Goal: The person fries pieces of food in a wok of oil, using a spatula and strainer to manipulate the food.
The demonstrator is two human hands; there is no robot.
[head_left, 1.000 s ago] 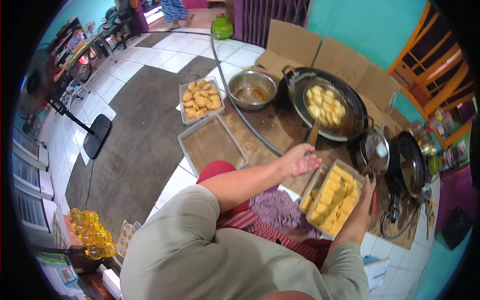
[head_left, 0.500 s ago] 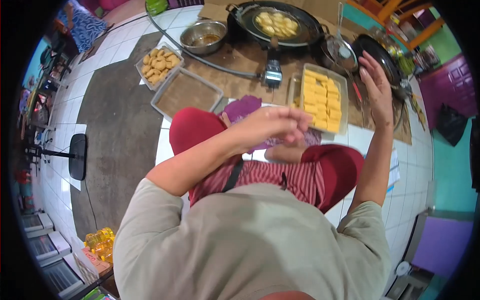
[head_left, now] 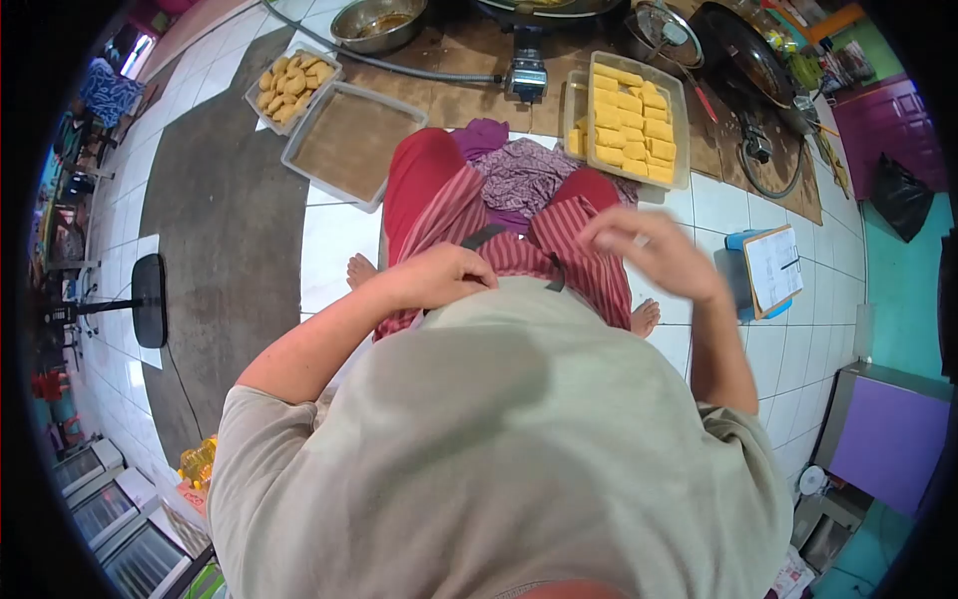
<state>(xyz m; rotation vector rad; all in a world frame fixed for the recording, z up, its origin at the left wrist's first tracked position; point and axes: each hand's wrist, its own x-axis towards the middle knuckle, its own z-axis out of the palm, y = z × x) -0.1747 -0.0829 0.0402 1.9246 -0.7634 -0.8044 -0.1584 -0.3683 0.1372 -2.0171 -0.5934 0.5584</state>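
Observation:
My left hand (head_left: 449,277) is at my waist, its fingers curled closed on the hem of my light grey-green shirt (head_left: 519,299). My right hand (head_left: 659,250) hangs in the air over my right thigh, slightly blurred, with fingers loosely bent and apart and nothing in them. Below both hands are my red striped trousers (head_left: 584,245). A patterned purple cloth (head_left: 524,175) lies on the floor just beyond my knees. Yellow rectangular pieces (head_left: 629,125) fill a clear plastic tub (head_left: 682,150), out of reach of both hands at present.
Brown oval pieces (head_left: 289,88) fill a tub beside an uncovered plastic container (head_left: 371,200). A metal bowl (head_left: 379,25), a large pan (head_left: 549,12), a gas hose (head_left: 429,72) and a dark wok (head_left: 748,55) stand ahead on cardboard. A clipboard (head_left: 773,270) lies right.
My folded legs have opened, and my feet now show at both sides. Both hands have drawn back toward my body, the left onto the shirt hem. The view has shifted back from the pans.

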